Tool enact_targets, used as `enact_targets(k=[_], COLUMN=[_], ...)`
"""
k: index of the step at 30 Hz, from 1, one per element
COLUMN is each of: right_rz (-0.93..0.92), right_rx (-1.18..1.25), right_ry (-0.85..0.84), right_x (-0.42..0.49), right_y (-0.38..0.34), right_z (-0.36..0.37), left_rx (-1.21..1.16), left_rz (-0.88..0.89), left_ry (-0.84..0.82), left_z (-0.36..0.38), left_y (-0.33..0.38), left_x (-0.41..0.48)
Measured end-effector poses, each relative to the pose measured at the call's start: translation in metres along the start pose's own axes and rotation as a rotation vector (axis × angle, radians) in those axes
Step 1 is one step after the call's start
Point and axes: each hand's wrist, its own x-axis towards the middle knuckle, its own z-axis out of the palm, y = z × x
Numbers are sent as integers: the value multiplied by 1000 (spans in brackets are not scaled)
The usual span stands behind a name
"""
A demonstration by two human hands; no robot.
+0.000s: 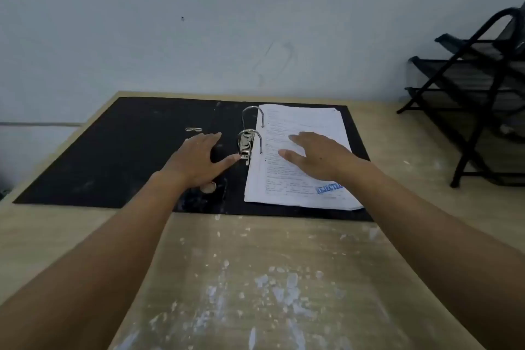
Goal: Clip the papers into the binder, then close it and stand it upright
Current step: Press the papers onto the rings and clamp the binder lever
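A black lever-arch binder (113, 150) lies open and flat on the wooden table. A stack of printed papers (301, 122) with a blue stamp sits on its right half, threaded on the two metal rings (251, 119). My left hand (196, 162) rests on the spine area with fingers spread, its thumb touching the metal lever clip (245, 146). Fingers apart, my right hand (318, 156) lies flat on the papers. Neither hand grips anything.
A black wire mesh rack (477, 88) stands at the table's right back corner. A pale wall runs right behind the binder. The wooden table (255, 278) in front of the binder is flecked with white paint marks.
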Motion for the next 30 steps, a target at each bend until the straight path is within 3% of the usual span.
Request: enact_targets(k=[11,30], right_rz=[-7,27], right_rx=[-48,-29], right_ry=[44,116], right_x=[-37,-21], right_y=[8,12], right_z=[38,72], left_rx=[9,144], left_rz=[12,60], left_ry=[60,88], left_z=[25,41], left_y=[-10,-16], left_x=[-9,-7])
